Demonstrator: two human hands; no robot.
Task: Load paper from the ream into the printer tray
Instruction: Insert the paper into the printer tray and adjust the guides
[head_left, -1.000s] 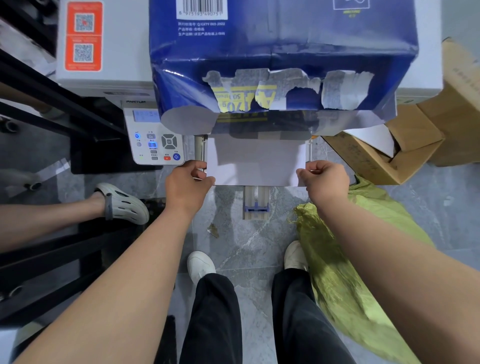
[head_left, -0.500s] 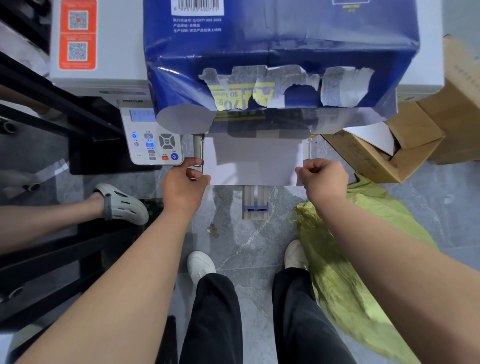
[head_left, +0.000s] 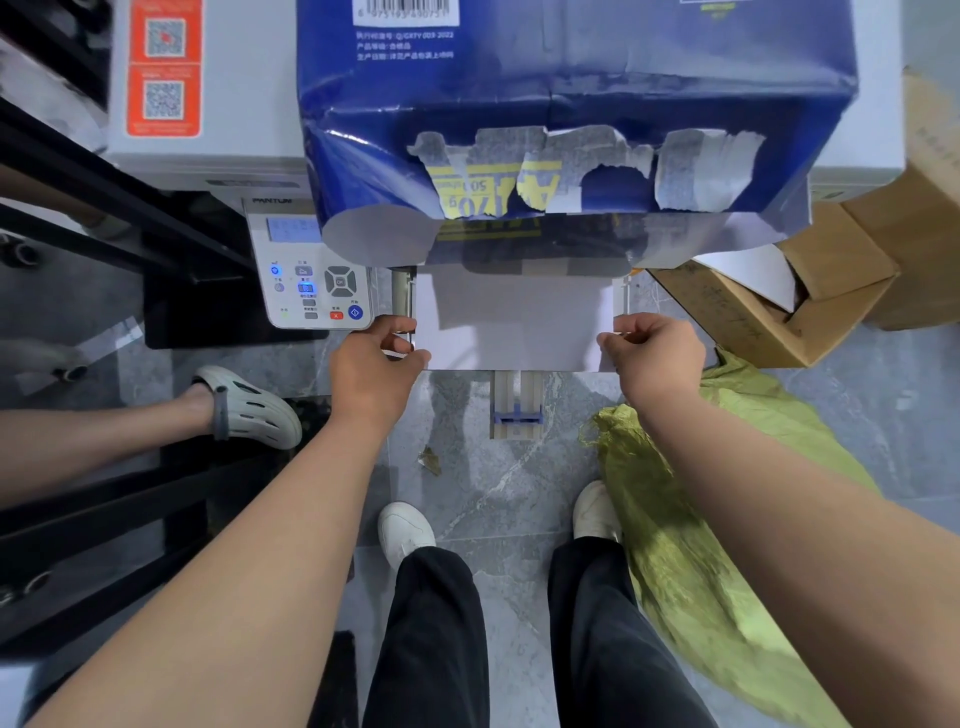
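A torn blue ream wrapper (head_left: 566, 119) lies on top of the white printer (head_left: 208, 150) and overhangs its front. Below it a stack of white paper (head_left: 514, 322) sticks out of the pulled-out printer tray (head_left: 517, 410). My left hand (head_left: 376, 366) pinches the stack's near left corner. My right hand (head_left: 657, 356) grips the near right corner. The far end of the paper is hidden under the wrapper.
The printer's control panel (head_left: 314, 275) sits left of the tray. Open cardboard boxes (head_left: 779, 306) stand at the right and a green bag (head_left: 727, 519) lies on the floor. Another person's foot in a grey clog (head_left: 249, 405) rests at the left by black shelving (head_left: 104, 519).
Both hands have shifted slightly up and inward on the paper's corners; the stack sits a little further into the tray.
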